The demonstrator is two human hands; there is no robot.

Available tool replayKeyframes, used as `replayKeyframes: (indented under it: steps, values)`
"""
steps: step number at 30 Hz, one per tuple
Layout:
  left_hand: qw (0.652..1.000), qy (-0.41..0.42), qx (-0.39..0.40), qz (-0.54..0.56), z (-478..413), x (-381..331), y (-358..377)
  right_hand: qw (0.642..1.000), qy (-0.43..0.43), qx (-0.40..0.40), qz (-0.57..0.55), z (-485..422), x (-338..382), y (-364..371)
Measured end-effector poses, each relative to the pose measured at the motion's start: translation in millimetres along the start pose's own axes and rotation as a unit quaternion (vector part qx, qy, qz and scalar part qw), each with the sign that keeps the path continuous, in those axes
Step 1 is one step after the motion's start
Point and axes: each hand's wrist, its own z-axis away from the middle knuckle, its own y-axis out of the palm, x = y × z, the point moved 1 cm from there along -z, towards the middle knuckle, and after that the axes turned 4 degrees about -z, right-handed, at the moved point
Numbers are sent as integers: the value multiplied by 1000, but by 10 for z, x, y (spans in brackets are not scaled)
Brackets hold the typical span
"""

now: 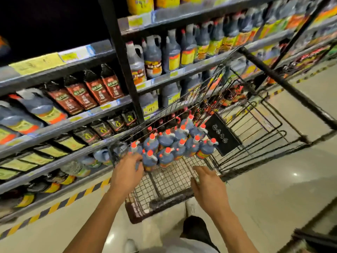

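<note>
- Left hand was seen reached into the near left corner of the cart.
- Its fingers were curled round a bottle: dark body, orange cap. Thumb was on the near side, fingers over the far side, so the bottle was grasped and not just touched.
- Most of the bottle body was covered by the hand. Cap and shoulder were visible above the knuckles.
- The grasped bottle was upright, at the near left edge of the cluster, touching its neighbours.
- Whether it was lifted off the mesh floor could not be told, because the frame is blurred there.
- Right hand was released: fingers straight and together, thumb out, nothing held.
- It was held over the near right part of the cart, just beside the side wall. Contact with the wire could not be confirmed.
- The other bottles were packed upright in the middle of the cart, all the same type, caps up.
- A black sign was seen against the cart's far wall, just behind the cluster.
- Shelves to the left were stocked with similar dark bottles and dark pouches.
- Yellow-black tape was laid on the floor along the shelf base.
</note>
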Motion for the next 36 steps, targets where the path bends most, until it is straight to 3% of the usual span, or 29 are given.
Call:
replayKeyframes:
  steps: [7, 16, 26, 32, 36]
  values:
    - [990, -136, -35, 15, 150, -380, 417, 987, -103, 119, 33, -843, -368, -3]
    - [962, -264, -9, 64, 467, -403, 818, 954, -201, 215, 54, -1478, -70, 425]
    - [938, -332, -44, 90, -4, 352, 1208, 943, -191, 268, 42, -1963, 219, 1350]
    - [921, -344, -103, 153, -316, 730, 1508, 954, -149, 256, -36, -2116, 265, 1893]
    - [891, -374, -173, 192, -464, 815, 1612, 970, -121, 204, -51, -2146, 300, 2137]
